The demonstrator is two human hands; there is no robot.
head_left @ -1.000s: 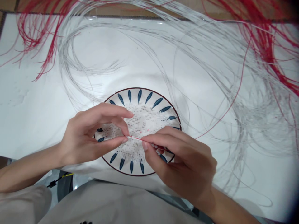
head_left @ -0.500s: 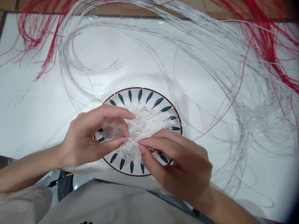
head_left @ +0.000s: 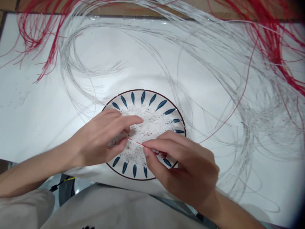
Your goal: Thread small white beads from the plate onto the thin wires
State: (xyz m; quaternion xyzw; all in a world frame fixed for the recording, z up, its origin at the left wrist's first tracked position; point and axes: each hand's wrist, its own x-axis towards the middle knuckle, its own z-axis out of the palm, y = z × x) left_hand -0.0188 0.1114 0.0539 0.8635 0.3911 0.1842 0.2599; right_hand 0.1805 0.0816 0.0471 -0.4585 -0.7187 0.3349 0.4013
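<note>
Strand: You have a thin red strand (head_left: 135,142) over the middle of the plate, its near end out of sight between your right thumb and index finger.

Right fingers: Your right hand (head_left: 188,168) sits at the plate's lower right edge. Its thumb and index fingertips (head_left: 145,151) stay narrow, pinched on the strand.

Left fingers: Your left hand (head_left: 100,140) sits over the plate's left half. Its fingers are loosely spread, and its thumb tip lies just beside the strand's free end, but you can't tell if they touch.

Change: A moment ago your left thumb and fingers curled around the free end. Now your left hand has slid toward the plate's centre and flattened, with its index finger reaching farther right. Your right-hand pinch hasn't changed.

Axis: The strand's long axis runs nearly level, dropping slightly from your left to your right. Its free end points left and slightly away from you.

Plate: The round white ceramic plate (head_left: 164,102) has blue petal marks and a dark red rim. A heap of white rice-like granules (head_left: 150,124) covers its centre, beneath your hands.

Around: Long fine pale strands (head_left: 114,65) and long red strands (head_left: 271,44) loop around the plate on a glossy white surface (head_left: 35,127).
</note>
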